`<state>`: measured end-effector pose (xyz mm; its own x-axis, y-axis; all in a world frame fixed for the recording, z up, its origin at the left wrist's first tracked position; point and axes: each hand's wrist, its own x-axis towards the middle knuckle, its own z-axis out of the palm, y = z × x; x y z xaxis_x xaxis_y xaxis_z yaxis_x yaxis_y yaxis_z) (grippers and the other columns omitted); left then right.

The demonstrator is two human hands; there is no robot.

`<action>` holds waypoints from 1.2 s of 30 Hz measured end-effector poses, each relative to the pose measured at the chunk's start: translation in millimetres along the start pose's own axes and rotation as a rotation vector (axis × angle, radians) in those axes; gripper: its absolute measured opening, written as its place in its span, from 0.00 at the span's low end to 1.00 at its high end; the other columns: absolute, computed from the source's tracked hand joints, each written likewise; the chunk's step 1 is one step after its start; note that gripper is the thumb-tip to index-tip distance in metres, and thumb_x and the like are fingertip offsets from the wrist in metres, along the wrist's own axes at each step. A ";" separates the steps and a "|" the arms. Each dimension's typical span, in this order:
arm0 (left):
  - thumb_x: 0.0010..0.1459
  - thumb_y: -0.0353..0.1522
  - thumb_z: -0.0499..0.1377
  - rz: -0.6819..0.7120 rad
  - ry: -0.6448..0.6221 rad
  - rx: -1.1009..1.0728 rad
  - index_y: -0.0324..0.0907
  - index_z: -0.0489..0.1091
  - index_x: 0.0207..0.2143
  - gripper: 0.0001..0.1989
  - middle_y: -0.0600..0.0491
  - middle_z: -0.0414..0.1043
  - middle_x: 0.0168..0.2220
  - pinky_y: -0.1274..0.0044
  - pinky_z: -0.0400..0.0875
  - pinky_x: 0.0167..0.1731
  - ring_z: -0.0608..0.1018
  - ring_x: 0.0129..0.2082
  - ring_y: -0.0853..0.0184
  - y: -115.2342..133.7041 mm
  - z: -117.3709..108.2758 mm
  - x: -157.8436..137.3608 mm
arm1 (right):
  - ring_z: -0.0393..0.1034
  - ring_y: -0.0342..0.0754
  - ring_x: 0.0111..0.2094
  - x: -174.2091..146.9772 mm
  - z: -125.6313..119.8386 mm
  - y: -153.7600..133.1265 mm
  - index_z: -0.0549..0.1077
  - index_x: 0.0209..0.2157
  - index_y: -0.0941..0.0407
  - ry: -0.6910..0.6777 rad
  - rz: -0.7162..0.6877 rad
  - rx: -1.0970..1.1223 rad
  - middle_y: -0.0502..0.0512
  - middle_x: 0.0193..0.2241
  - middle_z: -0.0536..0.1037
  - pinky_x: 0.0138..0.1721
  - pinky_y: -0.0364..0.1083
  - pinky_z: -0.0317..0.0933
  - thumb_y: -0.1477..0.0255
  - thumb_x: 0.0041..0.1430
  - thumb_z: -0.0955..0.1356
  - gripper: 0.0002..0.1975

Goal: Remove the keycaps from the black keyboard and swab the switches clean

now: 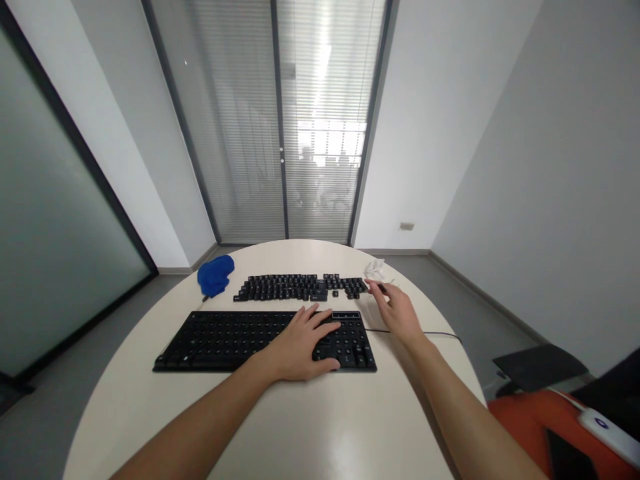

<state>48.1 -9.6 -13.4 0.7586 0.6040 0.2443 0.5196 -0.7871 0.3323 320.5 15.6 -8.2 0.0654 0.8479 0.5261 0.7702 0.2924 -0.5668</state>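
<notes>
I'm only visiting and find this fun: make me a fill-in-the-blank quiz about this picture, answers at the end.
1. The person's left hand rests on the computer ____.
2. The loose keycaps are coloured ____.
3. The crumpled bundle on the table is coloured ____.
4. The hand nearest the crumpled white item is the person's ____ one.

Missing words: keyboard; black; blue; right.
</notes>
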 end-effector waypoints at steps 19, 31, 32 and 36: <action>0.55 0.51 0.61 -0.040 -0.012 0.035 0.49 0.59 0.63 0.37 0.45 0.55 0.66 0.52 0.43 0.66 0.58 0.65 0.49 -8.6 1.2 -5.4 | 0.70 0.46 0.27 -27.3 -4.2 -32.0 0.77 0.32 0.59 -0.619 -0.059 0.431 0.53 0.24 0.77 0.29 0.43 0.62 0.56 0.64 0.66 0.20; 0.56 0.51 0.60 -0.050 -0.029 0.039 0.48 0.59 0.63 0.36 0.44 0.55 0.66 0.52 0.44 0.65 0.57 0.65 0.49 -5.4 -2.3 -4.6 | 0.68 0.45 0.25 -25.5 -3.7 -33.1 0.78 0.29 0.59 -0.600 -0.201 0.265 0.54 0.24 0.78 0.27 0.43 0.60 0.55 0.62 0.66 0.22; 0.56 0.51 0.61 -0.049 -0.026 0.037 0.48 0.59 0.63 0.36 0.45 0.54 0.66 0.52 0.44 0.65 0.57 0.66 0.49 -5.6 -2.2 -4.7 | 0.68 0.45 0.24 -25.0 -4.9 -31.2 0.78 0.28 0.59 -0.583 -0.171 0.255 0.54 0.23 0.78 0.26 0.43 0.60 0.55 0.63 0.66 0.22; 0.56 0.51 0.60 -0.045 -0.025 0.037 0.48 0.59 0.63 0.36 0.45 0.54 0.66 0.52 0.45 0.65 0.58 0.65 0.49 -6.9 -1.5 -4.8 | 0.73 0.49 0.29 -23.3 -9.7 -26.6 0.79 0.27 0.57 -0.634 -0.102 0.308 0.54 0.25 0.81 0.31 0.45 0.66 0.54 0.64 0.64 0.23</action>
<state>40.3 -6.8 -15.5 0.7434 0.6362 0.2064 0.5676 -0.7634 0.3084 304.6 -16.2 0.8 -0.4517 0.8760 0.1690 0.5321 0.4165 -0.7371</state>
